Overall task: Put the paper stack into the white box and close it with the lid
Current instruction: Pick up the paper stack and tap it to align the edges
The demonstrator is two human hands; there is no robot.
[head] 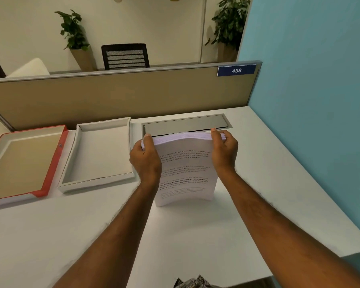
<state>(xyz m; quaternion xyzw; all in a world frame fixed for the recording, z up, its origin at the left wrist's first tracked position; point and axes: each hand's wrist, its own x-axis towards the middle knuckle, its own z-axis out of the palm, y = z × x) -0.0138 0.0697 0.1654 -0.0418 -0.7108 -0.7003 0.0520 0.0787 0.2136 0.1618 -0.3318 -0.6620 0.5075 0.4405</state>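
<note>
A thick paper stack [185, 171] with printed text stands upright on its bottom edge on the white desk, slightly bowed. My left hand [146, 161] grips its left side and my right hand [224, 154] grips its right side near the top. The white box [71, 165] lies open and empty just left of the stack. The lid [54, 161], red outside with a brown inside, lies upside down at the far left.
A grey cable hatch [185, 122] sits in the desk [92, 235] behind the stack. A tan partition [112, 96] bounds the back, a blue wall [310, 100] the right. The desk's front right edge drops off near my right forearm.
</note>
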